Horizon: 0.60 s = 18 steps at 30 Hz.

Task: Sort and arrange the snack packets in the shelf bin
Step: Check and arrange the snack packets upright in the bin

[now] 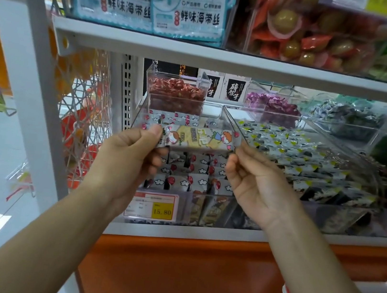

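A long snack packet (198, 138) with cartoon print is held level above a clear shelf bin (142, 111). My left hand (131, 154) pinches its left end between thumb and fingers. My right hand (252, 180) pinches its right end. Below the packet, the bin holds several small white packets (199, 169) with red dots and cloud prints, lying in rows. More packets stand upright behind the bin's front wall.
A neighbouring clear bin (371, 173) on the right holds several grey-and-yellow packets (310, 161). Smaller bins of red (175, 91) and purple sweets (274, 105) sit behind. A yellow price tag (162, 210) hangs on the front. The shelf board above (226, 56) is close overhead.
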Each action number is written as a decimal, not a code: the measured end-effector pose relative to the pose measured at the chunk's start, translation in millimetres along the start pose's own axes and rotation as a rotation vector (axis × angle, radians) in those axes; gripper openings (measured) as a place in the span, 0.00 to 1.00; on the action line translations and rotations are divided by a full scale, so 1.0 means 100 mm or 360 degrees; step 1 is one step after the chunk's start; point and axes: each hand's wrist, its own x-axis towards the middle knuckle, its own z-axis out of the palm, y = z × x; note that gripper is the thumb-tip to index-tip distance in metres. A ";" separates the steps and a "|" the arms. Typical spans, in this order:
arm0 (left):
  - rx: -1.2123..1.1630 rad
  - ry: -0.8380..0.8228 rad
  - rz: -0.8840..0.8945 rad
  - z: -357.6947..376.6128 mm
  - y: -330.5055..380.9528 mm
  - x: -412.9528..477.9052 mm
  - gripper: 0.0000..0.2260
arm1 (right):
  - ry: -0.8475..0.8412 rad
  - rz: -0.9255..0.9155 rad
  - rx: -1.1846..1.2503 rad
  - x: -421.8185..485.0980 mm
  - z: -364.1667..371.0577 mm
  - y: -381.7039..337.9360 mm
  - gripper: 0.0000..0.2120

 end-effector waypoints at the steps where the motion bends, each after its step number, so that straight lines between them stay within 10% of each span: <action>1: -0.0071 -0.0035 -0.0025 0.01 0.01 0.00 0.18 | 0.0015 -0.0013 0.0005 0.00 0.00 0.01 0.08; 18: 0.0160 -0.0352 0.0099 -0.04 0.00 0.04 0.08 | -0.0072 -0.0546 -0.0958 0.02 -0.06 0.05 0.11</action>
